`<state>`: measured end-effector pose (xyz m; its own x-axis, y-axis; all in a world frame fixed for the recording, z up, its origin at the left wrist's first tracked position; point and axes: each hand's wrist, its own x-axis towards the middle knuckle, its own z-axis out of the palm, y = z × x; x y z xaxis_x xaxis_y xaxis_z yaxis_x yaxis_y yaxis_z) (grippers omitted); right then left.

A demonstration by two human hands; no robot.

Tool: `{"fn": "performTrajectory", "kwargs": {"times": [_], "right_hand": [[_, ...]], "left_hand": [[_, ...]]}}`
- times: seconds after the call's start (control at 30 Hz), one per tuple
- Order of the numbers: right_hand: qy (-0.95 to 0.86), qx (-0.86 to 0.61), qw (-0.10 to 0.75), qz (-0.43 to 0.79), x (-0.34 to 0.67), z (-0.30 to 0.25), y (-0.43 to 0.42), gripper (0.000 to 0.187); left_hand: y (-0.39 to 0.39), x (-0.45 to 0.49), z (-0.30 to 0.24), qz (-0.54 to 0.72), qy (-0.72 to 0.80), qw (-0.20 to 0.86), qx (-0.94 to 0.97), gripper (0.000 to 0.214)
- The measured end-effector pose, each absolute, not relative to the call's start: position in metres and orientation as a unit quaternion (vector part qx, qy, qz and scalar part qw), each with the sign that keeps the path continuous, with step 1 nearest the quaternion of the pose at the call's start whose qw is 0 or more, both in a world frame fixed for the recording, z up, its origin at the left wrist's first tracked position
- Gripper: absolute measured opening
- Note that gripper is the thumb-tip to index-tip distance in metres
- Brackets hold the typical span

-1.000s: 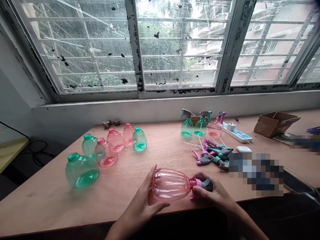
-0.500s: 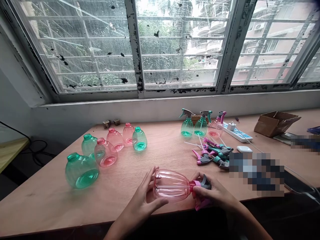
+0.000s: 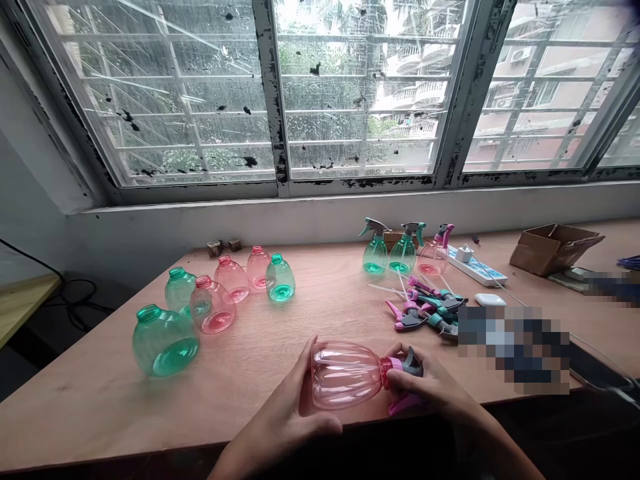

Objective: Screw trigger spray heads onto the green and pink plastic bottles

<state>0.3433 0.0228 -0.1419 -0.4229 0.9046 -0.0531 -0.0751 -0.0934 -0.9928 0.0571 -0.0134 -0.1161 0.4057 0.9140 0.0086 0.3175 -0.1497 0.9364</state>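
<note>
A clear pink spray bottle [image 3: 346, 377] lies sideways above the front edge of the table, its base to the left. My right hand [image 3: 417, 379] is closed around its neck and trigger head, with the pink trigger [image 3: 406, 403] hanging below the fingers. My left hand [image 3: 295, 403] is cupped around the base with the fingers spread. Its index finger lies along the base's upper edge, the thumb is stretched out below the bottle, and the other fingers are hidden. Behind my right hand is a pile of loose pink and green trigger heads [image 3: 425, 307].
Several headless pink and green bottles, such as a large green one [image 3: 165, 343], stand on the left. At the back are assembled spray bottles [image 3: 375, 257], a white power strip [image 3: 475, 267] and a cardboard box [image 3: 547, 250]. A white case [image 3: 490, 300] lies right of the pile.
My left thumb has dropped away from the bottle's underside, and the fingers have slid back off its top. The bottle and its trigger have turned slightly. My right hand keeps its grip.
</note>
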Motion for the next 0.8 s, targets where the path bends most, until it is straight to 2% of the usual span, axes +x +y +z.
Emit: {"fn": "performTrajectory", "kwargs": {"times": [0.1,0.2,0.37,0.53,0.67,0.8], "right_hand": [[-0.550,-0.370,0.387,0.641,0.3423,-0.1402,0.0222,0.040],[-0.550,-0.367,0.387,0.643,0.3420,-0.1396,0.0223,0.040],[-0.562,-0.368,0.389,0.630,0.3423,-0.1399,0.0219,0.039],[-0.560,-0.375,0.391,0.627,0.3414,-0.1390,0.0200,0.041],[-0.562,-0.371,0.388,0.630,0.3412,-0.1397,0.0198,0.041],[-0.559,-0.374,0.389,0.630,0.3426,-0.1440,0.0213,0.041]], "left_hand": [[-0.0130,0.0567,-0.1140,0.318,0.440,0.498,0.676,0.101],[-0.0125,0.0571,-0.1149,0.328,0.445,0.504,0.664,0.106],[-0.0148,0.0555,-0.1189,0.307,0.449,0.462,0.701,0.096],[-0.0189,0.0571,-0.1152,0.314,0.441,0.439,0.717,0.101],[-0.0186,0.0584,-0.1141,0.320,0.453,0.466,0.689,0.108],[-0.0158,0.0562,-0.1185,0.319,0.464,0.476,0.676,0.098]]}}
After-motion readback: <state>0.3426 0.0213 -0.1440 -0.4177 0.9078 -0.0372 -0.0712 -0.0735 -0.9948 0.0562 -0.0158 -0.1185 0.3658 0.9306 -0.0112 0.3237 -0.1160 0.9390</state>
